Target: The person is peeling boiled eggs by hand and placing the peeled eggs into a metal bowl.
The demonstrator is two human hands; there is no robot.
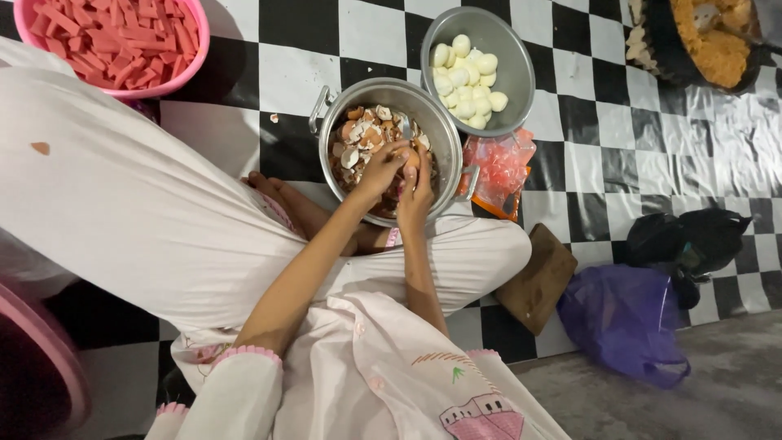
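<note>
Both hands meet over a metal pot set on the checkered floor just in front of the person's crossed legs, so anything peeled away drops straight onto the broken eggshells heaped inside. The left hand and the right hand are both closed around 1 brown-shelled egg, held between them above the pot's near side. The left fingers curl over it from the left; the right hand cups it from below and the right. So little of the egg shows between the fingers that its long axis and the way its narrow end points cannot be told.

Touching the pot's far right rim sits a steel bowl of peeled white eggs, within easy reach. A pink basin of cut red sausage sticks stands well apart at the far left. A wooden board lies beside the right knee.
</note>
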